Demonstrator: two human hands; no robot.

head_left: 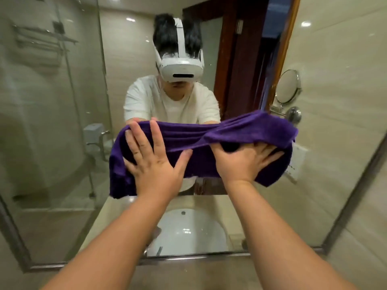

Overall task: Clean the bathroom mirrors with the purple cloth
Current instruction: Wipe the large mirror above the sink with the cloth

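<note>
The left hand (150, 164) and right hand (243, 162) are pressed flat, fingers spread, on the purple cloth (199, 135); the mirror (62, 122) is best wiped with even pressure toward 12 o'clock.

Beige tiled wall (345, 59), wooden door frame (281, 49), white basin (188, 231) below.

down low, a white basin (188, 231) sits in a beige counter (117, 208), drain hole showing. over on the left, a glass shower screen (62, 101), with a metal towel rack (39, 41) high up. dark wooden door frame (228, 70) up the middle, glossy cream wall tiles (345, 80) on the right, white wall plate (297, 162) lower down.
</note>
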